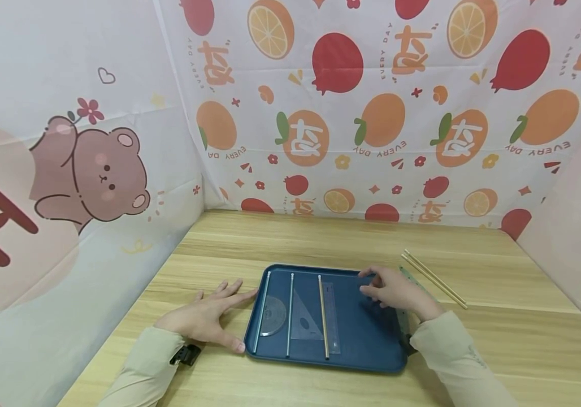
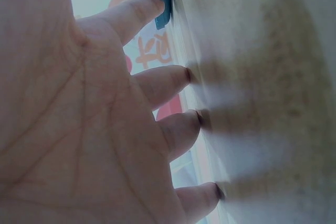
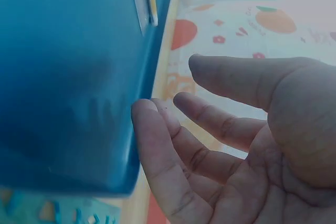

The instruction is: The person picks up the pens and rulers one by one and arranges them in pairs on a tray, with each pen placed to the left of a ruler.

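A dark blue tray [image 1: 367, 345] lies on the table. On it, left to right, are a green pencil [image 1: 262, 311] over a clear protractor [image 1: 275, 317], a second green pencil [image 1: 290, 311] by a clear set square [image 1: 304, 325], and a gold pencil [image 1: 323, 316] along a clear ruler [image 1: 333, 322]. My left hand [image 1: 204, 317] is spread on the table, its thumb and index finger at the tray's left edge. Over the tray's far right part hovers my right hand [image 1: 394, 291], fingers loosely bent and nothing between them in the right wrist view.
Two thin gold sticks [image 1: 435, 280] lie side by side on the table, right of the tray. A green stencil strip [image 3: 63, 211] with cut-out shapes runs along the tray's right side, partly hidden by my right arm. Printed cloth walls [image 1: 341, 175] stand behind and beside the table.
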The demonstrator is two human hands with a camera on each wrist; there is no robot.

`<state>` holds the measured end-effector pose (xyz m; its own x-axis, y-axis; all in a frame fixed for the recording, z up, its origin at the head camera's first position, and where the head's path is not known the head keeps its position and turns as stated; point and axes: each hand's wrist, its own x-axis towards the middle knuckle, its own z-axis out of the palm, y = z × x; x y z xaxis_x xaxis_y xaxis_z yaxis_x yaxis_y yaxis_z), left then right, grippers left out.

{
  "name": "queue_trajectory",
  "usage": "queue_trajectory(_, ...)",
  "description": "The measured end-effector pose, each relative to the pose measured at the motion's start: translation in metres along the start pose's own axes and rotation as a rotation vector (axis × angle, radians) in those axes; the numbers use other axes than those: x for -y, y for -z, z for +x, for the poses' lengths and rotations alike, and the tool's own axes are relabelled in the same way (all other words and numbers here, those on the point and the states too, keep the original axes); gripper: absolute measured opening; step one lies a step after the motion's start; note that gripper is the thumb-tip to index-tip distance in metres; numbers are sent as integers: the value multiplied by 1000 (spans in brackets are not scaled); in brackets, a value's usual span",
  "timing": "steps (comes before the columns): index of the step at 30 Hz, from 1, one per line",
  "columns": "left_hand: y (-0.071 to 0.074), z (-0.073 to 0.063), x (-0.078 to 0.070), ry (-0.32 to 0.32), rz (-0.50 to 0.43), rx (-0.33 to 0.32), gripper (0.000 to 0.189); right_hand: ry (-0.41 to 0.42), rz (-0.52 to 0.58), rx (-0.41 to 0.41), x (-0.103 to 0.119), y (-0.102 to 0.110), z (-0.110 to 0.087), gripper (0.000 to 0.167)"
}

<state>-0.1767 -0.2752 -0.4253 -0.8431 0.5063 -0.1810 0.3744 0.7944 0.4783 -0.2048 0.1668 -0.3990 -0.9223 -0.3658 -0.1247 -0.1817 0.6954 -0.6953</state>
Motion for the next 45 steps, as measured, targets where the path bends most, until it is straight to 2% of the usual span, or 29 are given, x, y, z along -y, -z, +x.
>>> queue_trajectory(6, 1, 0, -2, 2, -4, 6, 118, 16, 1, -24, -11, 11, 1, 40)
queue_trajectory(33, 1, 0, -2, -11, -8, -8, 117, -71, -5, -94, -41, 56, -9, 46)
queue_trajectory(39, 2, -1, -3, -6, -7, -7, 117, -68, -32, -104, -47, 63, -11, 46)
queue_trajectory(45, 2, -1, -3, 2, -16, 7, 118, -104, -55, -117, -51, 70, -11, 49)
